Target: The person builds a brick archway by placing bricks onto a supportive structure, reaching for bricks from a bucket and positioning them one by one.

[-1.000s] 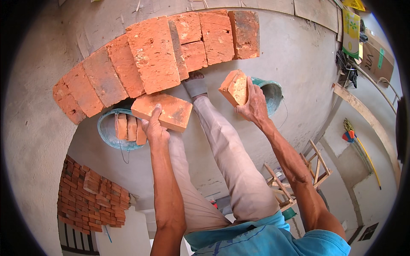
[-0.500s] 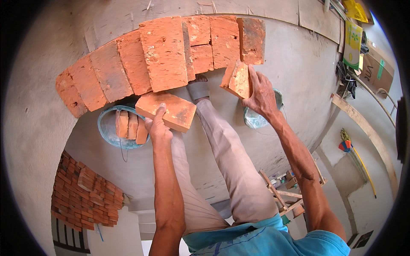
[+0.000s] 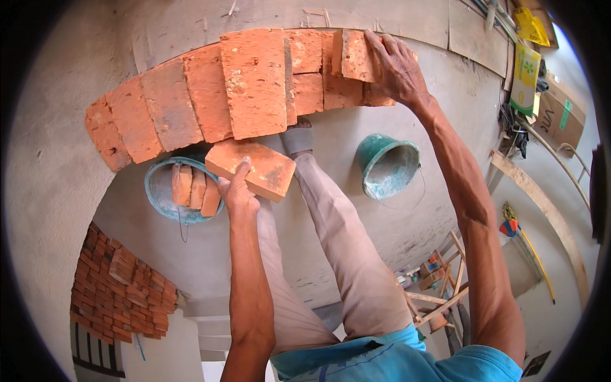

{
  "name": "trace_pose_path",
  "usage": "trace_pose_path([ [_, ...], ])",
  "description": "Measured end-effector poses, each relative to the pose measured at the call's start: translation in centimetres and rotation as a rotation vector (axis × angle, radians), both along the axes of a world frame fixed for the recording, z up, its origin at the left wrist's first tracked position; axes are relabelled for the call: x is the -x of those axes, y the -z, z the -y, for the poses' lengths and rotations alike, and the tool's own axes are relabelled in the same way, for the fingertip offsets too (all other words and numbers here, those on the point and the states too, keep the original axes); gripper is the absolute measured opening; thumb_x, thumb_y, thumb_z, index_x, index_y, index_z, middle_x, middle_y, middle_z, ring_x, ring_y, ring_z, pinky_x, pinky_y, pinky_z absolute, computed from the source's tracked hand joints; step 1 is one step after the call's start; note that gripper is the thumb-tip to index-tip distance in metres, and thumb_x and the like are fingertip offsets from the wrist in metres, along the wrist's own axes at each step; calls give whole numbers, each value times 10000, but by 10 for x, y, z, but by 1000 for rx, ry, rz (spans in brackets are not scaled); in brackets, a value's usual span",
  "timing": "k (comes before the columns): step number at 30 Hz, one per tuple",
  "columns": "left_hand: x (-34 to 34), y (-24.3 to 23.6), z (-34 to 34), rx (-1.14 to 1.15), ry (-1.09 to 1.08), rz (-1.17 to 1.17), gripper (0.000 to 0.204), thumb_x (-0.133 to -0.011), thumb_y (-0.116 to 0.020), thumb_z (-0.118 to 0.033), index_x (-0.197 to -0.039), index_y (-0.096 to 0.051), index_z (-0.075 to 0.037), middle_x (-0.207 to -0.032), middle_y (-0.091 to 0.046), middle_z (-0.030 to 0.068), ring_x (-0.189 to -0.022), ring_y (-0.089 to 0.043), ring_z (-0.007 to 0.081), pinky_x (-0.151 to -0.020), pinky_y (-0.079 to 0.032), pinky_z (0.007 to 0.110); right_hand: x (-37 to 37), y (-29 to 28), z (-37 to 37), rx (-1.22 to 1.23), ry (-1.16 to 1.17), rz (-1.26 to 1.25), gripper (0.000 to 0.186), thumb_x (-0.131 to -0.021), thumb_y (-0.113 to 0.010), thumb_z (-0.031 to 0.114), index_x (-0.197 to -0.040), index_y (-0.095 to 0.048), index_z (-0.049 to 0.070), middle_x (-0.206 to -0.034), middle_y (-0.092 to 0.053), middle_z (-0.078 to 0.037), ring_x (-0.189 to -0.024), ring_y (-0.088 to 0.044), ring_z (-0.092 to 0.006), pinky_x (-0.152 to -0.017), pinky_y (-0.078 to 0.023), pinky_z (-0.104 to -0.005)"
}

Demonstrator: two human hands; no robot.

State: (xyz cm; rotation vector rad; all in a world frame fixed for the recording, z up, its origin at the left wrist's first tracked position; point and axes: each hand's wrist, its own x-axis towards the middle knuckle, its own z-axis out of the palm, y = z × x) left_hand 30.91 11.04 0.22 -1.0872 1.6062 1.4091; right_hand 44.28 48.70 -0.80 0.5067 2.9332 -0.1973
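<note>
Fingers of my left hand (image 3: 238, 196) are clamped on an orange brick (image 3: 258, 169), thumb on top! Up and to their right, my right hand (image 3: 402, 73) has its fingers gripping a short brick (image 3: 358, 56) over the curved brick row (image 3: 254, 83); whether it rests there, I can't tell. Beneath the right fingers, a green bucket (image 3: 368, 156); beyond the left, a blue bucket (image 3: 157, 191) holding three bricks (image 3: 197, 191); farther down-left, a brick pile (image 3: 121, 290)!

Brick (image 3: 262, 167) in left hand (image 3: 238, 195)
</note>
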Motion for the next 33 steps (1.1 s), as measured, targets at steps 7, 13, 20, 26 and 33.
trace_pose_path([
  [7,-1,0,0,-37,-6,5,632,-821,-767,42,-1367,-451,-4,-1249,-612,147,-1081,-666,272,-873,-600,387,7,28,-6,-88,-46,-28,806,-779,-697,109,-1518,-377,128,-1210,-508,-143,-1198,-497,-336,-1113,-376,-460],
  [13,1,-3,-2,-3,2,8,625,-823,-760,45,-1365,-453,-2,-1264,-604,150,-1083,-665,273,-873,-600,389,6,34,-3,-142,-78,-34,746,-814,-672,129,-1508,-398,130,-1207,-488,-147,-1196,-483,-329,-1116,-363,-467],
  [20,1,-2,1,-37,6,-3,609,-827,-753,50,-1357,-457,-2,-1259,-609,150,-1081,-667,268,-881,-603,384,11,34,5,-135,-50,-24,727,-827,-663,128,-1507,-406,139,-1225,-486,-147,-1208,-483,-326,-1125,-356,-466],
  [26,4,-8,-4,-39,14,0,612,-829,-750,50,-1362,-454,-4,-1263,-609,142,-1098,-665,269,-882,-605,393,11,35,6,-146,-48,-61,740,-818,-663,102,-1510,-403,138,-1222,-495,-145,-1214,-484,-324,-1123,-357,-466],
  [33,5,-10,-6,-34,20,7,615,-830,-749,52,-1362,-445,-1,-1264,-603,156,-1091,-668,270,-880,-609,403,8,36,-4,-136,-72,-52,757,-811,-665,97,-1514,-388,137,-1218,-498,-144,-1209,-485,-330,-1118,-361,-462],
])
